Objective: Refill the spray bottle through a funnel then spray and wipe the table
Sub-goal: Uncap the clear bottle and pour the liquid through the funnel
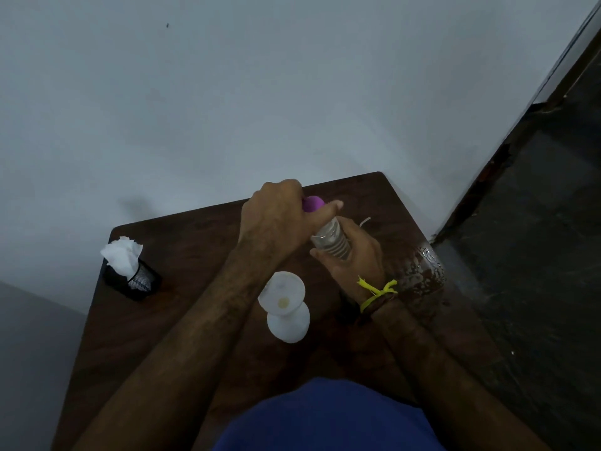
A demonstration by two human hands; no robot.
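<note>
Hands meet over the far right of the dark wooden table (182,288): I see my right hand (354,255) curled round the clear ribbed spray bottle (331,240), held tilted above the tabletop, while my left hand (276,219) grips its purple spray head (313,203), forefinger stretched along it. Nearer me, a white funnel (284,299) sits on a white container (289,322). Tissues (122,255) poke from a black mesh holder (136,283) at the left.

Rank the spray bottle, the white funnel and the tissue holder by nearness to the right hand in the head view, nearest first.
1. Spray bottle: gripped in the right hand itself, over the table's far right.
2. White funnel: mid-table, just left of the right wrist.
3. Black mesh tissue holder: at the table's far-left edge.
</note>
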